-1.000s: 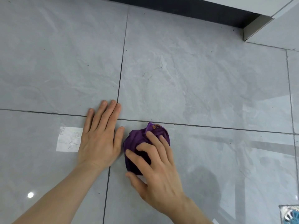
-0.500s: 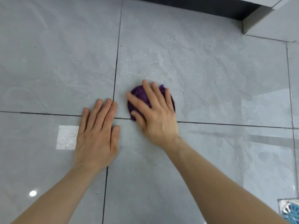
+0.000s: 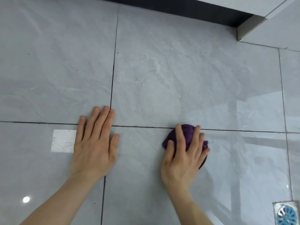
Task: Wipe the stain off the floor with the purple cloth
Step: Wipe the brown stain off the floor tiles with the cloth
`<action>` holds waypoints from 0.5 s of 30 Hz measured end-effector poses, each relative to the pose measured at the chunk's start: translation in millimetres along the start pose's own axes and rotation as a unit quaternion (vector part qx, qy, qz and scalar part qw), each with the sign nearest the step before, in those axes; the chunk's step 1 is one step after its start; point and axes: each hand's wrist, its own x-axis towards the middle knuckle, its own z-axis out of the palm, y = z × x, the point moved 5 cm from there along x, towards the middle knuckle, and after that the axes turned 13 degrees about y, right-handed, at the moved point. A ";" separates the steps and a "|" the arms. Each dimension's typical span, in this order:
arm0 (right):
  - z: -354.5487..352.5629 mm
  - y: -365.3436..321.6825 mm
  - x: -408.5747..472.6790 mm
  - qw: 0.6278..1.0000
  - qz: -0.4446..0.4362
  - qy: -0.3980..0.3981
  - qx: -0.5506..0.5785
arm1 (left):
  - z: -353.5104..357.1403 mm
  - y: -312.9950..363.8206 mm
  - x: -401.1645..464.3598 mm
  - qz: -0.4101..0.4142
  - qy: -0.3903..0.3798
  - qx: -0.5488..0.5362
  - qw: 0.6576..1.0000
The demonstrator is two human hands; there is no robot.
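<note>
1. A grey tiled floor (image 3: 178, 78) is seen from above, with thin dark lines between the big tiles.
2. The left hand (image 3: 95, 146) is laid flat on the floor, palm down. Its fingers are spread only a little and nothing is held in it.
3. This hand is placed right where two dark tile lines cross, so the crossing is hidden under it.
4. The right hand (image 3: 183, 158) is pressed down on the purple cloth (image 3: 186, 135). The cloth is gripped under the spread fingers.
5. The purple cloth is bunched up into a small ball. It is found on the floor to the right of the left hand, well apart from it, with its far edge touching the dark line that runs from left to right.
6. Most of the cloth is covered by the right hand; only its far part and bits at the sides are seen.
7. No clear stain can be made out on the floor; only faint dull smears are seen on the tile beyond the cloth.
8. A bright white patch of light (image 3: 64, 141) is seen on the floor just left of the left hand.
9. A metal floor drain (image 3: 286, 213) with a blue middle is seen in the near right corner.
10. A dark strip (image 3: 178, 8) is seen along the far edge of the floor.
</note>
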 end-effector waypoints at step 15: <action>-5.2 -24.8 -60.5 0.914 -0.369 -0.165 0.036 | -2.3 -0.1 -0.2 0.001 -0.009 -0.009 1.000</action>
